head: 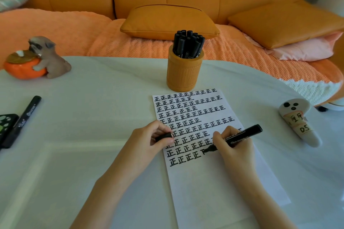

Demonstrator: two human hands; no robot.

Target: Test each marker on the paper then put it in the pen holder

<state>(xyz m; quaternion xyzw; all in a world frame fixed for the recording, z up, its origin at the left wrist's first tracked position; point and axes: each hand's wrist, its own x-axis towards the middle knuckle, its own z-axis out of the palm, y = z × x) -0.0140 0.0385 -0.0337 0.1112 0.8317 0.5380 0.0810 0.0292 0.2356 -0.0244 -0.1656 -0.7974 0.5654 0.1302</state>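
White table (93,117): right hand (232,147) writes with marker (240,136), left hand (149,139) pinches cap (163,136).

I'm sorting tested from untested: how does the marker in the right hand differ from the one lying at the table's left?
The held marker is uncapped, its cap in the left hand, tip on the paper; the lying marker looks capped. The right hand grips the held marker at a slant; the lying marker rests flat on the table, untouched. Both are black with pale lettering.
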